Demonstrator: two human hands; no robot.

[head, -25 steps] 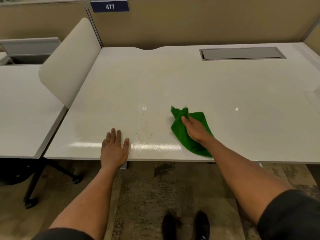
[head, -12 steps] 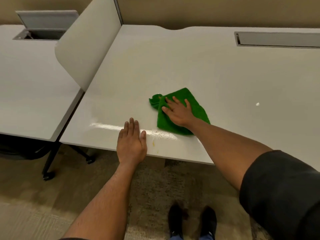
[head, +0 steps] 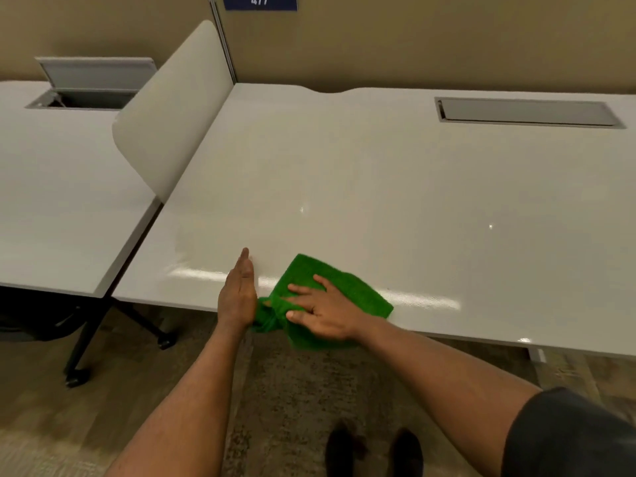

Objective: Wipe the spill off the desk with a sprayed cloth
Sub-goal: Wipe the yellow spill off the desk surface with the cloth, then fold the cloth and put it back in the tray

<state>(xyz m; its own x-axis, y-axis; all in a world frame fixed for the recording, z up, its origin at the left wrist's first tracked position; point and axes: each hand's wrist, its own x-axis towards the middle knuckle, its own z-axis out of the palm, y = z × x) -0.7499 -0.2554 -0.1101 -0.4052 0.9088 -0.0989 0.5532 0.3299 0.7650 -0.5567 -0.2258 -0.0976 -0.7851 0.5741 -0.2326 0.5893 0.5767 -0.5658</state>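
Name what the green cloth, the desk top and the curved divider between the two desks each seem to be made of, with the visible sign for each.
Green cloth: soft, fuzzy fabric, probably microfibre or terry; its nap shows and it bunches at the edge.
Desk top: smooth, glossy white, likely laminate; it mirrors ceiling lights as bright streaks.
Divider: matte off-white panel; plastic or fabric-covered, hard to tell.
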